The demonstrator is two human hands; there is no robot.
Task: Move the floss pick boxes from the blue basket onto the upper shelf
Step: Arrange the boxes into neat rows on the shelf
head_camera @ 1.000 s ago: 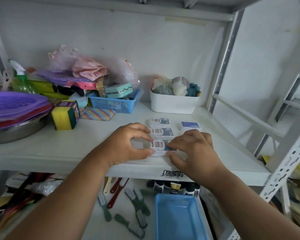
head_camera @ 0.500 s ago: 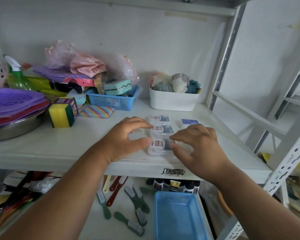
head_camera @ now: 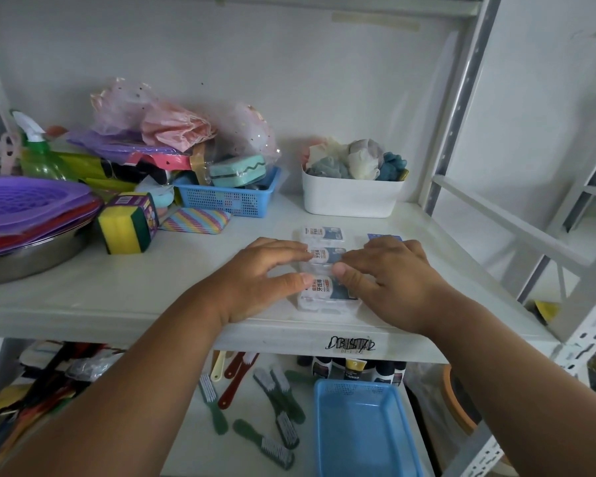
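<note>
Three white floss pick boxes lie in a column on the white upper shelf: a near box, a middle box and a far box. Another box peeks out behind my right hand. My left hand touches the column from the left, fingers on the middle box, thumb at the near one. My right hand touches it from the right in the same way. The blue basket sits on the lower shelf with nothing visible inside.
A white tub of cloths, a blue mesh basket, a sponge pack and a steel pan with purple lids stand further back and left. Brushes lie on the lower shelf. A metal upright is at the right.
Both hands slid forward from the near box toward the middle box, and their fingers flattened. The camera moved closer. The boxes stay in their column.
</note>
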